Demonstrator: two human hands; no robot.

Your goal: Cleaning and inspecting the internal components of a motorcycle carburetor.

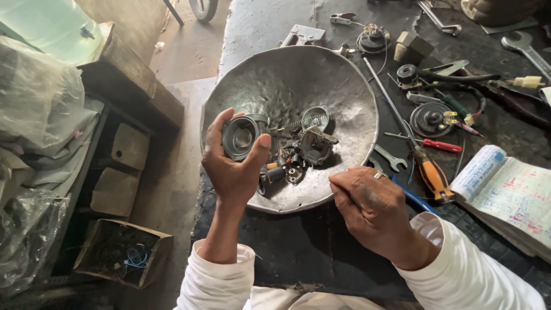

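Gripping a round metal cup [241, 136] in the left hand [232, 163], over the dented bowl [287, 80]
Right hand [370, 206] is curled shut beside the rim; steady that cup, keep fingertips on its edge

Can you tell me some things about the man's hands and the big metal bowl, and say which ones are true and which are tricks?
1. The left hand holds a round grey metal cup-shaped part. True.
2. The big dented silver metal bowl is empty. False: small dark metal parts lie in a heap in it.
3. The right hand is closed in a fist near the bowl's rim. True; what it grips, if anything, is hidden.
4. The orange-handled screwdriver lies inside the bowl. False: it lies on the dark bench, right of the bowl.
5. An open paper notebook lies at the right edge. True.
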